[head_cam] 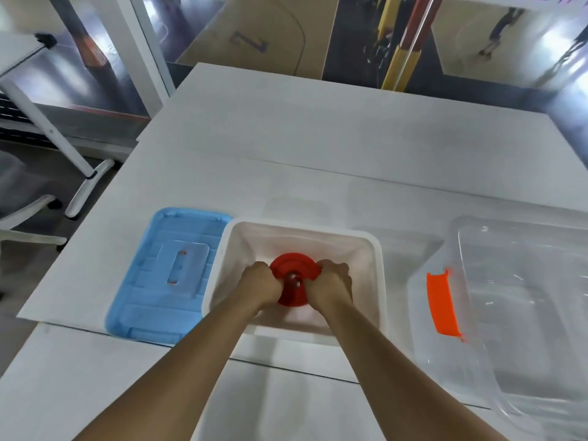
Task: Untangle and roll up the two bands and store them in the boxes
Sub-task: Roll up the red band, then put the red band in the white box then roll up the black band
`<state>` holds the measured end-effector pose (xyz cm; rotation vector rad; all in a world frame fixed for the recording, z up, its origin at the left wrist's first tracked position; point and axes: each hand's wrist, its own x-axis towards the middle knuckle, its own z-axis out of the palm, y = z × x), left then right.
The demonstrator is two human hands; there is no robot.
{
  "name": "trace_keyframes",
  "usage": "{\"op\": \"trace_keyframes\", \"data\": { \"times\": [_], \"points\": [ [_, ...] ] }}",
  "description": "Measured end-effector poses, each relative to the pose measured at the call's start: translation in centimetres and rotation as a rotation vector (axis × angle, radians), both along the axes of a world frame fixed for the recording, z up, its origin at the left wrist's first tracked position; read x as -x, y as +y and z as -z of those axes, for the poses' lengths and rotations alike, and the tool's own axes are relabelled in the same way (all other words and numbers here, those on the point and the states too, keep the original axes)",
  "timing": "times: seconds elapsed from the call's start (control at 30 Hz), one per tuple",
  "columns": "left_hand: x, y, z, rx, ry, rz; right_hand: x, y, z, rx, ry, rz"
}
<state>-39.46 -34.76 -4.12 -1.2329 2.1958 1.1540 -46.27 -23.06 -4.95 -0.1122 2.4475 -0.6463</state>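
Observation:
A rolled-up red band (pixel 294 268) sits inside the white box (pixel 380 281) at the middle of the table. My left hand (pixel 259 281) grips the roll's left side and my right hand (pixel 334 281) grips its right side, both reaching down into the box. The lower part of the roll is hidden between my hands. A clear plastic box (pixel 525 313) with an orange latch (pixel 442 303) stands to the right. No second band shows in view.
A blue lid (pixel 159 281) lies flat to the left of the white box, touching it. The white table (pixel 318 138) stretches away beyond the boxes. A chair base and table legs stand on the floor at far left.

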Motion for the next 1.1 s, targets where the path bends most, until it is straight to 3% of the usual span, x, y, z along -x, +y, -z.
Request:
{"op": "trace_keyframes", "data": {
  "times": [0.13, 0.3, 0.6, 0.8, 1.1],
  "points": [
    [-0.1, 0.5, -0.6, -0.044, 0.004, -0.017, -0.2, 0.0, -0.1, 0.012, -0.065, -0.05],
    [-1.1, 0.4, -0.9, -0.055, 0.06, -0.022, 0.3, 0.8, -1.3, 0.138, -0.006, 0.09],
    [-3.0, 2.0, -4.0, 0.255, 0.229, 0.272, -1.2, 3.8, -4.3, 0.223, 0.197, -0.053],
    [-6.9, 5.4, -7.3, 0.389, 0.444, 0.325, -5.0, 6.7, -6.8, 0.325, 0.391, -0.151],
    [-13.7, 13.5, -10.7, 0.482, 0.601, 0.474, -12.0, 15.7, -10.7, 0.397, 0.441, -0.129]
  ]
}}
